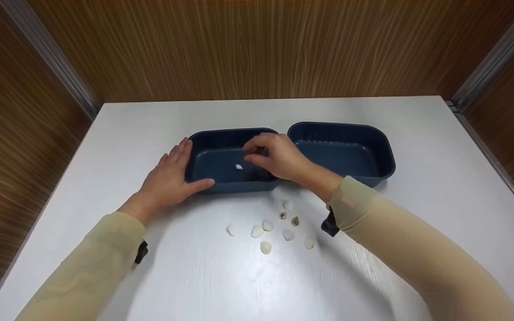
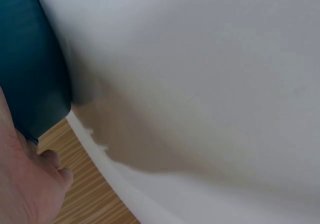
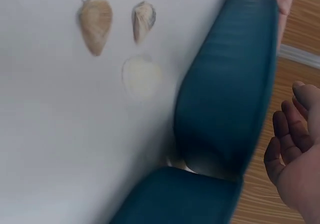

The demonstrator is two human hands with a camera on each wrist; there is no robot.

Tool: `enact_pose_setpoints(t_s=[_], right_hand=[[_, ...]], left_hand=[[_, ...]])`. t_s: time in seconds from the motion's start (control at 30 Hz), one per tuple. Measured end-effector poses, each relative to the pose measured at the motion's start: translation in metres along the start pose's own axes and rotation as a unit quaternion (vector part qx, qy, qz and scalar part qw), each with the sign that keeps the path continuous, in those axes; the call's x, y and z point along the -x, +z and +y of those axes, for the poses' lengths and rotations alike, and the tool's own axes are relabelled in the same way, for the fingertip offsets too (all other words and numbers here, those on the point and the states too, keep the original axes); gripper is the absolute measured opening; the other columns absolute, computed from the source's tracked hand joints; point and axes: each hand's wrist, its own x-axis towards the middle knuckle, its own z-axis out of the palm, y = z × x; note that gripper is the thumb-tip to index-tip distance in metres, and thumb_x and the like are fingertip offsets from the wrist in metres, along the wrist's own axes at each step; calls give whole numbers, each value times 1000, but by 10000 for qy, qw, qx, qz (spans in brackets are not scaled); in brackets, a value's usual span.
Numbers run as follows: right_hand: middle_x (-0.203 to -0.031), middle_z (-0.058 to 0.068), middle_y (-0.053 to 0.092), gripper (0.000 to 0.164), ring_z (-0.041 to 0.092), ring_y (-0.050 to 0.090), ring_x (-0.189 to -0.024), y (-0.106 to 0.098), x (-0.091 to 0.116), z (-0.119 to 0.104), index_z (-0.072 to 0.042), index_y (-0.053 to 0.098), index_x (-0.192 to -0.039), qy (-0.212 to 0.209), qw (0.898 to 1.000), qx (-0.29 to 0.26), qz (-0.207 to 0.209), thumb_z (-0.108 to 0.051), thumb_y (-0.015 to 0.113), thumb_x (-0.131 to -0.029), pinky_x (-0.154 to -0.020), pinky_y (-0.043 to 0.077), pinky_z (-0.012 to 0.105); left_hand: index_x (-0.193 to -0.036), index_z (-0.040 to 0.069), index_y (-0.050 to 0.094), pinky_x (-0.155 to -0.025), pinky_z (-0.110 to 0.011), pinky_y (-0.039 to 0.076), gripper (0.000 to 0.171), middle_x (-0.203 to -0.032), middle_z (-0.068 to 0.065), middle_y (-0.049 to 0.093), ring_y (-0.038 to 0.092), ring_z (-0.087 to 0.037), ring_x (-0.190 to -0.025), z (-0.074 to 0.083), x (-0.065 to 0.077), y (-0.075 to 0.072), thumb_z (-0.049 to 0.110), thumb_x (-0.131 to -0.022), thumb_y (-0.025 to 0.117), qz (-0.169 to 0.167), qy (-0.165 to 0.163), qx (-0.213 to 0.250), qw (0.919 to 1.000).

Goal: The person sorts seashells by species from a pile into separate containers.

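Observation:
In the head view, my left hand (image 1: pixel 167 178) rests against the near-left corner of the left dark blue bin (image 1: pixel 234 186), its fingers along the left side and thumb over the front rim. One small white piece, likely a shell (image 1: pixel 238 167), lies on the bin's floor. My right hand (image 1: pixel 279 157) hovers over the right part of that bin, fingers loosely bent and thumb apart, with nothing visible between them. On the table in front lie several pale seashells (image 1: pixel 257 231) and two brownish ones; the right wrist view shows a brown shell (image 3: pixel 96 25) up close.
A second dark blue bin (image 1: pixel 341 158) stands immediately to the right of the first, no contents visible in it. Both are on a white table (image 1: pixel 185 276). Wood-grain panels (image 1: pixel 257 49) enclose the back and sides.

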Motion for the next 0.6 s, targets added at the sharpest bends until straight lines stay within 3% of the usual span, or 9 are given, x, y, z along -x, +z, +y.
enact_pose_setpoints(t_s=[0.33, 0.6], right_hand=[[-101, 5, 77, 16, 17, 68, -88, -31, 49, -7, -4, 80, -110, -307, 9986, -358, 241, -9, 82, -94, -78, 58, 38], [-100, 1, 77, 17, 15, 68, -85, -35, 99, 2, -8, 81, -110, -103, 9974, -706, -55, -8, 83, -93, -74, 56, 26]], left_hand=[[-170, 4, 1, -130, -52, 6, 120, -178, -10, 0, 2, -28, -164, -4, 2, -2, 82, -94, 53, -71, 21, -25, 10000], [-170, 4, 2, -130, -52, 6, 121, -178, -11, -1, 4, -29, -164, -7, 6, -3, 82, -93, 53, -81, -4, -54, 10000]])
